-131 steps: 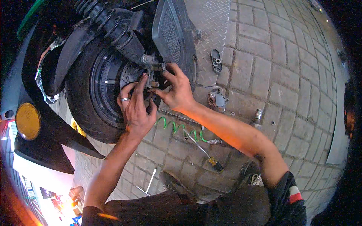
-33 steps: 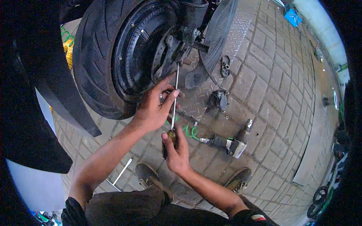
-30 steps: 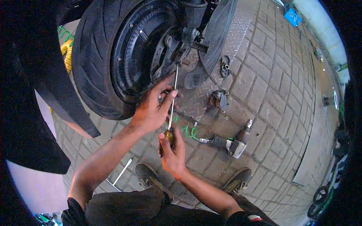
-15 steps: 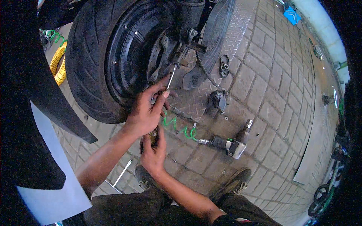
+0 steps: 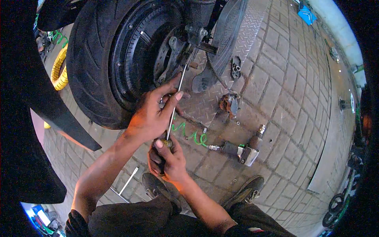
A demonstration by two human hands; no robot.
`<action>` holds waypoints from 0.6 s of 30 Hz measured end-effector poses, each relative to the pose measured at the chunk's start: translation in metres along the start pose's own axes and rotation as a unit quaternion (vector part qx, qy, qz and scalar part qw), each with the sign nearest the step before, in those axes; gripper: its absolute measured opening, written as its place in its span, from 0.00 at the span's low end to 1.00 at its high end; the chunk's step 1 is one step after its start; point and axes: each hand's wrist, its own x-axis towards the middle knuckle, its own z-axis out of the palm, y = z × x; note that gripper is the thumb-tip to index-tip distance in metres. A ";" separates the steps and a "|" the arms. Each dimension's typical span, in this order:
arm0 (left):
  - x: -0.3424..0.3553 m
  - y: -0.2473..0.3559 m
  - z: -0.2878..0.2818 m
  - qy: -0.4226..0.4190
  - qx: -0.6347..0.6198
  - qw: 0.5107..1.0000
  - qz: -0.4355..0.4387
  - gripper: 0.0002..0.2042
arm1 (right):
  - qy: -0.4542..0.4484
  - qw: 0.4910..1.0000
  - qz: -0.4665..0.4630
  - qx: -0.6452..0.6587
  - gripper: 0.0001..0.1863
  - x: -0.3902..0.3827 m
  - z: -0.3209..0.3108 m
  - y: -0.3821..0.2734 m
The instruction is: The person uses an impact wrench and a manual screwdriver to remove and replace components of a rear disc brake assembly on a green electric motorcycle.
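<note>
A long screwdriver (image 5: 176, 96) slants up toward the axle bracket (image 5: 185, 51) beside a black scooter wheel (image 5: 89, 75). My right hand (image 5: 169, 161) is wrapped round its yellowish handle. Further up, my left hand (image 5: 152, 112) has its thumb against the metal shaft, its fingers partly hidden behind. The screwdriver's tip meets the metal parts below the bracket, though its exact contact is too small to make out. To the right, a dark brake caliper (image 5: 229, 104) sits at the end of a hose hanging from the bracket area.
An air impact wrench (image 5: 248, 151) lies on the paving with a green coiled hose (image 5: 199, 138). A small metal bracket (image 5: 235, 68) lies near the tread plate (image 5: 252, 27). By my left shoe (image 5: 156, 187) is a T-handled wrench (image 5: 128, 181). A yellow corrugated hose (image 5: 58, 71) runs behind the wheel.
My right hand has shifted slightly right, its thumb now on top of the handle. More of the screwdriver's shaft shows between my hands. My left hand stays near the same place.
</note>
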 end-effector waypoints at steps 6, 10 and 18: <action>0.000 0.007 0.005 -0.023 -0.023 0.998 -0.048 0.23 | 0.108 0.947 -0.115 -0.278 0.23 0.013 -0.022 0.028; -0.016 -0.045 0.003 -0.037 0.138 0.990 -0.017 0.23 | 0.046 0.785 -0.204 -0.583 0.23 0.013 -0.044 0.004; -0.011 -0.003 0.019 0.038 -0.096 0.992 -0.075 0.23 | 0.070 0.700 -0.456 -0.545 0.15 0.093 -0.033 -0.160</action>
